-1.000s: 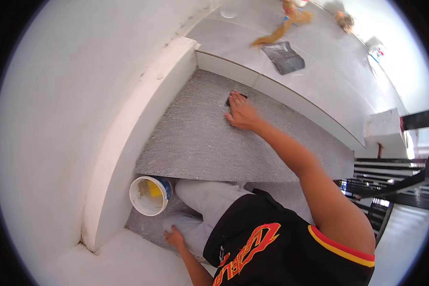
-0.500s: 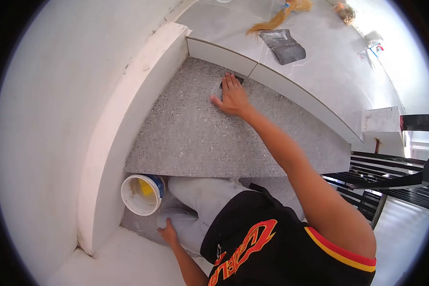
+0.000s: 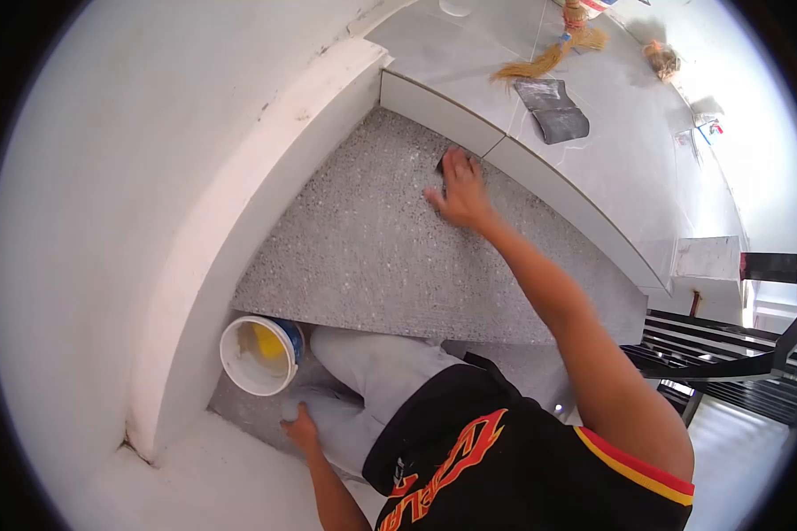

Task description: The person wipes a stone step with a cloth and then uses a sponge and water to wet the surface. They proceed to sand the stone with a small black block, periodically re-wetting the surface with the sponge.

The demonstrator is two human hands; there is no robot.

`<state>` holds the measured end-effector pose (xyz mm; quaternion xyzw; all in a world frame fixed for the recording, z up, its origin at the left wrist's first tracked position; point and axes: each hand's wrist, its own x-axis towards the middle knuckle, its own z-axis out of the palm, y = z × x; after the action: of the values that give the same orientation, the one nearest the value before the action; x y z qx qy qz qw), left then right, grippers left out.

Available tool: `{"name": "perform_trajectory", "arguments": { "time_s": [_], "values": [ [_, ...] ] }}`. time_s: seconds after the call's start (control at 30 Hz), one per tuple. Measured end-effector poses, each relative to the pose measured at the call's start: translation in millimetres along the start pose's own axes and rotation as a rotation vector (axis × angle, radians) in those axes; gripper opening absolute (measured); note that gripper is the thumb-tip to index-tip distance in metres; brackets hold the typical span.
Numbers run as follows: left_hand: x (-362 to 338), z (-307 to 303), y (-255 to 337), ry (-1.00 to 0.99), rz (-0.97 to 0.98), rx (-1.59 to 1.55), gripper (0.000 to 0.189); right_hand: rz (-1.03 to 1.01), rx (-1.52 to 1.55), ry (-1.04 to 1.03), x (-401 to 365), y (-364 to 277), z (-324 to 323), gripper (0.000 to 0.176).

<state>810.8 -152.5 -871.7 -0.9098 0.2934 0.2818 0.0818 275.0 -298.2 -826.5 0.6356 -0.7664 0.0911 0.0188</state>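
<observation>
My right hand lies palm down on the speckled grey step, close to the tiled riser. Under its stretched fingers is a small dark pad, mostly covered by the hand. The thumb sticks out to the left. My left hand rests on the grey trouser leg, thumb and fingers apart, holding nothing that I can see. Just above it stands a white bucket with something yellow inside.
On the grey tiled floor above the step lie a dark bent sheet and a straw brush. A white wall curves along the left. Black railings stand at the right.
My right hand has slid a little to the right along the riser with the dark pad. The whole view has shifted slightly. My left hand stays on the leg.
</observation>
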Motion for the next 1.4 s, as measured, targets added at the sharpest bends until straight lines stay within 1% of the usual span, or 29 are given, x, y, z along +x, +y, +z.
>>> {"name": "perform_trajectory", "arguments": {
  "time_s": [0.07, 0.1, 0.13, 0.2, 0.23, 0.27, 0.33, 0.4, 0.43, 0.5, 0.53, 0.6, 0.63, 0.7, 0.73, 0.8, 0.83, 0.9, 0.93, 1.0, 1.03, 1.1, 1.13, 1.2, 1.23, 1.3, 1.33, 1.37, 1.4],
  "values": [
    [-2, 1, -3, 0.010, -0.014, 0.045, 0.099, -0.023, -0.015, -0.026, -18, -13, 9, 0.085],
    [0, -2, 4, 0.027, -0.021, 0.070, 0.099, -0.054, -0.031, -0.032, -16, -21, 7, 0.084],
    [-1, -1, 12, 0.023, -0.025, 0.046, 0.099, -0.073, -0.040, -0.019, -2, -14, 5, 0.084],
    [-12, -8, 6, -0.024, -0.010, -0.063, 0.099, 0.039, 0.025, -0.014, 1, 0, 1, 0.085],
    [-7, -2, -1, -0.027, -0.006, -0.057, 0.099, 0.046, 0.022, -0.017, -8, -2, 3, 0.085],
    [-5, -4, -2, 0.006, 0.013, -0.014, 0.098, -0.001, 0.002, -0.057, -19, -11, 3, 0.085],
    [2, 2, 5, 0.034, 0.023, -0.003, 0.098, -0.077, -0.030, -0.084, 1, -16, 2, 0.085],
    [-2, 1, -1, 0.041, 0.004, -0.069, 0.096, 0.143, 0.015, -0.081, 13, -7, 1, 0.087],
    [6, 0, -9, 0.047, 0.019, -0.057, 0.096, 0.162, 0.020, -0.078, -3, -9, 1, 0.087],
    [1, 1, 2, 0.084, 0.054, -0.071, 0.095, -0.072, -0.038, -0.127, -12, -15, -4, 0.087],
    [-5, 3, -1, 0.076, 0.034, -0.073, 0.095, -0.088, -0.041, -0.141, -3, -12, -1, 0.087],
    [-13, -9, 6, 0.020, -0.014, -0.067, 0.096, 0.136, -0.024, -0.096, 12, -6, 6, 0.088],
    [-5, -12, 3, 0.030, -0.002, -0.065, 0.096, 0.146, -0.016, -0.086, -1, -9, 4, 0.088],
    [-4, -1, -1, 0.066, 0.020, -0.108, 0.096, -0.073, -0.050, -0.168, -19, -4, -3, 0.085],
    [-8, 3, -6, 0.055, 0.004, -0.105, 0.096, -0.083, -0.055, -0.185, -11, -4, 0, 0.085],
    [-17, -13, 9, 0.010, -0.009, -0.063, 0.098, 0.152, -0.075, -0.129, 10, -9, 0, 0.086],
    [-8, -15, 5, 0.021, 0.004, -0.058, 0.098, 0.165, -0.066, -0.121, -7, -14, -1, 0.086],
    [-12, -9, 8, 0.051, 0.018, -0.061, 0.097, -0.130, -0.012, -0.150, -37, -20, -9, 0.086],
    [-15, -4, 5, 0.040, 0.003, -0.061, 0.097, -0.141, -0.018, -0.164, -25, -11, -5, 0.086],
    [-11, -11, 7, 0.006, 0.020, -0.015, 0.098, 0.050, 0.038, -0.045, -2, 1, 4, 0.086],
    [-10, -8, 1, 0.007, 0.021, -0.004, 0.098, 0.058, 0.042, -0.051, -19, -7, 9, 0.086],
    [-1, -3, -1, 0.042, 0.003, 0.039, 0.096, -0.168, 0.032, -0.047, -43, -30, 13, 0.084],
    [-6, -1, 8, 0.037, -0.006, 0.026, 0.096, -0.184, 0.026, -0.047, -32, -23, 6, 0.084],
    [-13, -11, 9, 0.019, -0.012, -0.011, 0.096, -0.031, 0.081, -0.121, -28, -6, -9, 0.086],
    [-6, -3, 1, 0.017, -0.011, -0.008, 0.096, -0.028, 0.080, -0.124, -24, -16, -10, 0.086],
    [20, 15, -12, 0.097, 0.040, 0.000, 0.095, -0.030, 0.167, -0.141, -13, -47, -9, 0.083],
    [19, 13, -5, 0.093, 0.050, 0.001, 0.095, -0.275, 0.120, -0.041, -34, -58, 2, 0.082],
    [12, 11, -7, 0.056, 0.039, -0.016, 0.095, -0.279, 0.120, -0.051, -26, -45, 10, 0.082],
    [9, 5, -11, 0.026, 0.030, -0.025, 0.095, -0.111, 0.096, 0.013, -11, -28, 17, 0.082]
  ]
}}
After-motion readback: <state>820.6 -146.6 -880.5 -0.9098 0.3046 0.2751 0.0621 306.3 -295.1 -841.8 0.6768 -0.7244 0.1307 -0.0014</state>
